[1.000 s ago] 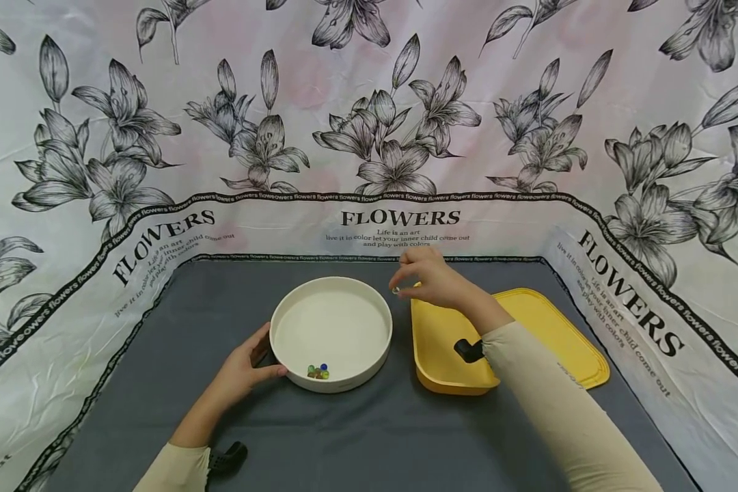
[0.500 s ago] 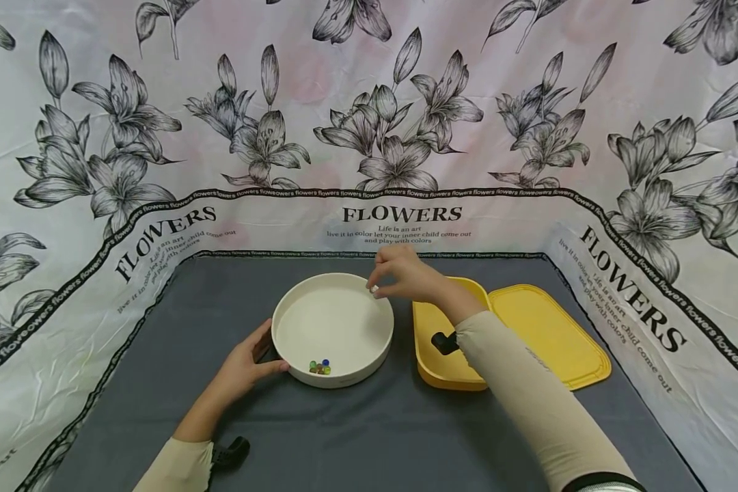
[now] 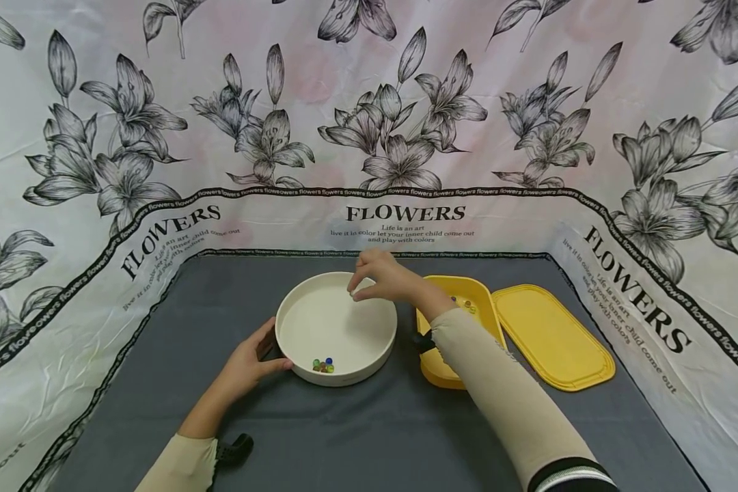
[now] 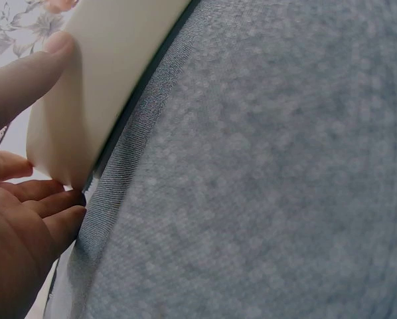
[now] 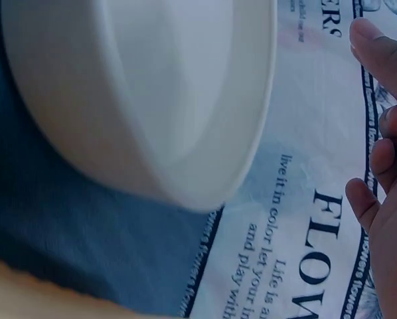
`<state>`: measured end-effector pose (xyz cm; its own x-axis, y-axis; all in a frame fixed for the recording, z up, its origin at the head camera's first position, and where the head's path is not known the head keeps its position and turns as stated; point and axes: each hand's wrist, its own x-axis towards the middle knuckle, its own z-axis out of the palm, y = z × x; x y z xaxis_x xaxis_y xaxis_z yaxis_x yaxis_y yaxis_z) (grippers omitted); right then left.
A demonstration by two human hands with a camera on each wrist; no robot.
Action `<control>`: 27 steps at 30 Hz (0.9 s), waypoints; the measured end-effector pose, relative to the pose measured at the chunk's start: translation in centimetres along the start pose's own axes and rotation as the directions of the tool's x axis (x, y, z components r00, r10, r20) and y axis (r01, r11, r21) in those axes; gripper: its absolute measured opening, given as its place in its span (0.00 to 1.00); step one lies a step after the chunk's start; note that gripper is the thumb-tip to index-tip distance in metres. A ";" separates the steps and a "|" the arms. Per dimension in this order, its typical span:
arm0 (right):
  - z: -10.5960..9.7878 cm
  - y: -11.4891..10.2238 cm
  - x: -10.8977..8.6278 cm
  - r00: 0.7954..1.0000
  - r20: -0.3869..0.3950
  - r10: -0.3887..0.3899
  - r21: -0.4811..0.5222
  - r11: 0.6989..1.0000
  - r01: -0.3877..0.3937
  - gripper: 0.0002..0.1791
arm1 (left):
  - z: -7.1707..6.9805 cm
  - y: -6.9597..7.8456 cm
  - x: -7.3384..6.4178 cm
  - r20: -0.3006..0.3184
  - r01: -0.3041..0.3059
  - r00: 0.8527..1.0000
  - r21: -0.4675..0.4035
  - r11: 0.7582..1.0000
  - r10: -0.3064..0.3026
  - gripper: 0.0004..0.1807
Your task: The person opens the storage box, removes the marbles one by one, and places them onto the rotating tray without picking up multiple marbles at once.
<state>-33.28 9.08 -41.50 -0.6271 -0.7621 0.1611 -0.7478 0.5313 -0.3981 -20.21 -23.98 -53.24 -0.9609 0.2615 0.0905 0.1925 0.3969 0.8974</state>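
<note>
A round cream-white tray (image 3: 338, 321) with a low wall sits on the grey cloth. Several coloured marbles (image 3: 323, 366) lie together near its front edge. My left hand (image 3: 249, 365) rests against the tray's left side, thumb toward the front and fingers farther back. In the left wrist view, the thumb (image 4: 26, 83) lies straight along the outer wall and the fingertips touch it lower down. Over the tray's back right part, my right hand (image 3: 384, 277) pinches a small clear marble (image 3: 352, 294) between thumb and finger. The right wrist view does not show that marble.
Right of the tray stands a yellow container (image 3: 436, 372), partly covered by my right forearm, with several clear marbles (image 3: 465, 304) inside. Its yellow lid (image 3: 556, 338) lies flat farther right. A flower-printed cloth (image 3: 400, 137) rises behind the table.
My right hand has moved left with the marble, from beside the yellow container to over the tray, uncovering marbles in the container. The left hand keeps its place at the tray.
</note>
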 end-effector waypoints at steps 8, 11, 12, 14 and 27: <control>2.1 -0.6 1.9 0.997 0.061 0.040 0.111 0.993 -0.046 0.14 | -0.1 0.1 0.0 -0.007 -0.008 1.000 -0.002 1.000 0.008 0.59; 2.7 -0.6 2.2 0.996 0.079 0.047 0.094 0.994 -0.054 0.17 | 0.0 0.0 0.1 -0.001 -0.012 1.000 0.003 1.000 0.012 0.59; 2.7 -0.6 2.2 0.996 0.077 0.045 0.086 0.995 -0.052 0.18 | 0.0 0.0 0.1 -0.001 -0.011 1.000 0.004 1.000 0.011 0.59; 2.4 -0.5 2.0 0.997 0.069 0.045 0.065 0.997 -0.049 0.18 | 0.1 0.0 0.3 0.003 -0.010 1.000 0.011 1.000 0.010 0.59; -2.5 1.5 -2.5 0.996 -0.034 0.084 0.022 0.996 -0.084 0.13 | 0.0 0.3 0.2 -0.007 0.003 1.000 0.046 0.999 -0.002 0.60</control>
<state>-33.40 12.66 -40.24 -0.6949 -0.7016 0.1575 -0.6879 0.5848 -0.4299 -20.31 -23.82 -52.95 -0.9627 0.2548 0.0913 0.1989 0.4375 0.8769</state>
